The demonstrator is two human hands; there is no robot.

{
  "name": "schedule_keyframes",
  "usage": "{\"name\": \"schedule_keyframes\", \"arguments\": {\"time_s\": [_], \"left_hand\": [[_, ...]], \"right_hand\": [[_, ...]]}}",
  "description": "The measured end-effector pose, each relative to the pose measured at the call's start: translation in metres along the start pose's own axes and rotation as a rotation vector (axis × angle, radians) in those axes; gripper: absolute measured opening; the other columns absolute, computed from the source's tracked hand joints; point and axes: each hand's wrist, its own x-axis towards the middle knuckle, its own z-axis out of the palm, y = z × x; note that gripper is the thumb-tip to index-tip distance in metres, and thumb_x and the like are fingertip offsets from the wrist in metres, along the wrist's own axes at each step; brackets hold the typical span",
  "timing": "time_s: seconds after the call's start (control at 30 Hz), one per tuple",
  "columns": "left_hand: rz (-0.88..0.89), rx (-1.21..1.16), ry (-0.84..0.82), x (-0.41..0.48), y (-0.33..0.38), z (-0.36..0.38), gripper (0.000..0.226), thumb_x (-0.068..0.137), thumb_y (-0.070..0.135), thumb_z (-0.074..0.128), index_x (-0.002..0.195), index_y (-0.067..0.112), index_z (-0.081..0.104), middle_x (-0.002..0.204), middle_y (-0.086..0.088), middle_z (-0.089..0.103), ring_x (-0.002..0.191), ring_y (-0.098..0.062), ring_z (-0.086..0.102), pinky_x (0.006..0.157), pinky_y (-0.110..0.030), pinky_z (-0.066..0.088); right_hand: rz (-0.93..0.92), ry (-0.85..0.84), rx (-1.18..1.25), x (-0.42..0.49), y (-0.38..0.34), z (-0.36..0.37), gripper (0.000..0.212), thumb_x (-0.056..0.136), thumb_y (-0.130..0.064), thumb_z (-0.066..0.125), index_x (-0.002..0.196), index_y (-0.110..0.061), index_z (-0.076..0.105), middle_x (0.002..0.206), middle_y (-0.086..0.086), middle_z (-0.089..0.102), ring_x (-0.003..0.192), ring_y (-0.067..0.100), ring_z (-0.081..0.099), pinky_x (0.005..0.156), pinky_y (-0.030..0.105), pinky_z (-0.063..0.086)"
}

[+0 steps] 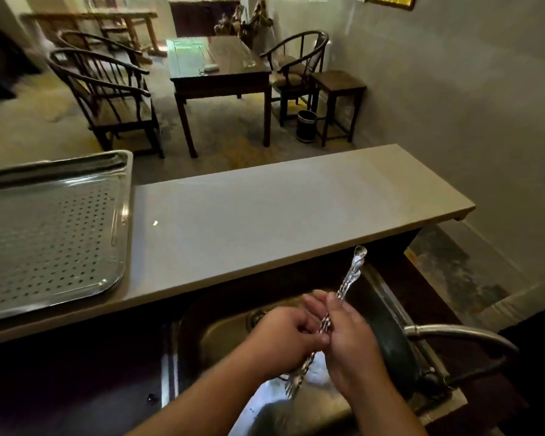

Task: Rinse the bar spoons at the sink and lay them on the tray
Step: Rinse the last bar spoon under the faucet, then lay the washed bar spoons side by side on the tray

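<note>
- The bar spoons (348, 278) are held as one bundle above the sink (221, 335), between the two hands.
- The fingers of the left hand (288, 339) are curled round the middle of the twisted shafts, with the thumb laid across them.
- The right hand (351, 344) is closed on the same stretch from the other side, so the shafts are clamped between both hands.
- The number of spoons cannot be counted, as the bundle is blurred; probably there are several.
- The long axis of the bundle is tilted: the forked ends point down and toward the person, low in the basin, and the bowl ends point up and away, toward the near edge of the table (265, 209).
- The faucet (460, 333) arches in from the right, near the right hand.
- The perforated tray (120, 234) rests on the table to the left, well apart from the hands, with bare tabletop between its rim and the sink.
</note>
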Motion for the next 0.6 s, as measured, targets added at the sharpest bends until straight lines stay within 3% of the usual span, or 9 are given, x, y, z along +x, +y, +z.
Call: {"name": "schedule_keyframes", "arguments": {"time_s": [0.13,0.23,0.37,0.4,0.53,0.6], "left_hand": [[0.052,0.036,0.188,0.002,0.025,-0.024,0.013,0.080,0.030,0.080,0.075,0.020,0.073,0.071,0.004,0.072,0.066,-0.015,0.067,0.075,-0.043,0.058],[0.094,-0.046,0.301,0.001,0.034,-0.037,0.015,0.081,0.040,0.076,0.081,0.026,0.076,0.072,0.004,0.075,0.059,-0.007,0.066,0.066,-0.038,0.057],[0.132,-0.108,0.437,-0.006,0.026,-0.035,0.026,0.081,0.061,0.065,0.086,0.036,0.073,0.066,0.011,0.070,0.053,-0.005,0.060,0.059,-0.043,0.057],[0.156,-0.100,0.472,-0.008,0.023,-0.033,0.026,0.082,0.061,0.064,0.090,0.038,0.072,0.069,0.014,0.070,0.055,-0.004,0.061,0.060,-0.042,0.058],[0.244,-0.169,0.660,-0.014,0.017,-0.023,0.028,0.082,0.058,0.065,0.101,0.037,0.069,0.080,0.010,0.070,0.064,-0.014,0.067,0.061,-0.049,0.061],[0.237,-0.219,0.731,-0.014,0.018,-0.022,0.024,0.082,0.054,0.065,0.096,0.034,0.068,0.075,0.007,0.066,0.062,-0.017,0.064,0.057,-0.048,0.059]], "right_hand": [[-0.018,-0.108,0.012,0.008,-0.026,0.036,0.034,0.110,-0.029,0.046,0.116,-0.001,0.065,0.107,0.020,0.081,0.091,0.029,0.081,0.063,0.033,0.064],[-0.026,-0.138,0.003,0.016,-0.043,0.058,0.032,0.111,-0.028,0.044,0.106,-0.002,0.062,0.098,0.023,0.080,0.076,0.029,0.080,0.058,0.035,0.062],[-0.047,-0.015,0.145,0.028,-0.059,0.076,0.028,0.113,-0.025,0.039,0.101,-0.006,0.055,0.069,0.016,0.074,0.081,0.035,0.075,0.081,0.048,0.060],[-0.036,0.025,0.227,0.032,-0.063,0.078,0.028,0.114,-0.024,0.037,0.100,-0.006,0.055,0.066,0.016,0.069,0.081,0.035,0.074,0.080,0.049,0.060],[0.022,0.093,0.400,0.035,-0.065,0.084,0.031,0.113,-0.026,0.038,0.096,-0.008,0.055,0.074,0.014,0.059,0.059,0.027,0.075,0.058,0.041,0.065],[0.073,0.042,0.368,0.029,-0.050,0.091,0.029,0.113,-0.029,0.039,0.098,-0.010,0.055,0.075,0.016,0.060,0.061,0.030,0.074,0.068,0.050,0.066]]}}
